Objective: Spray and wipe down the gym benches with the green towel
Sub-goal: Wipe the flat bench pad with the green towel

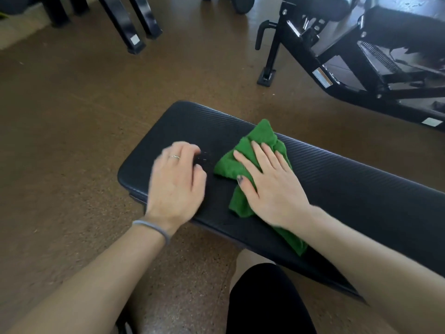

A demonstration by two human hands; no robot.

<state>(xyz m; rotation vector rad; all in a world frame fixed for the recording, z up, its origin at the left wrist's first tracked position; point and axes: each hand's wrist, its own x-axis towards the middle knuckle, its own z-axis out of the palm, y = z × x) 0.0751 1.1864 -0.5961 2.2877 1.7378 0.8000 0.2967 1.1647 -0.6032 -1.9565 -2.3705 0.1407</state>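
A flat black padded bench [337,179] runs from centre left to lower right. The crumpled green towel [228,165] lies on the pad near its left end. My right hand [267,186] presses flat on the towel with straight, spread fingers. My left hand [175,182] is blurred and sits on the pad just left of the towel. Its fingers and thumb curl round a small dark thing [204,160] that I cannot make out against the black pad.
A black adjustable bench frame [337,56] stands on the brown floor at the upper right. Black equipment legs [130,27] stand at the upper left. My knee in black fabric [265,300] is below the bench's near edge.
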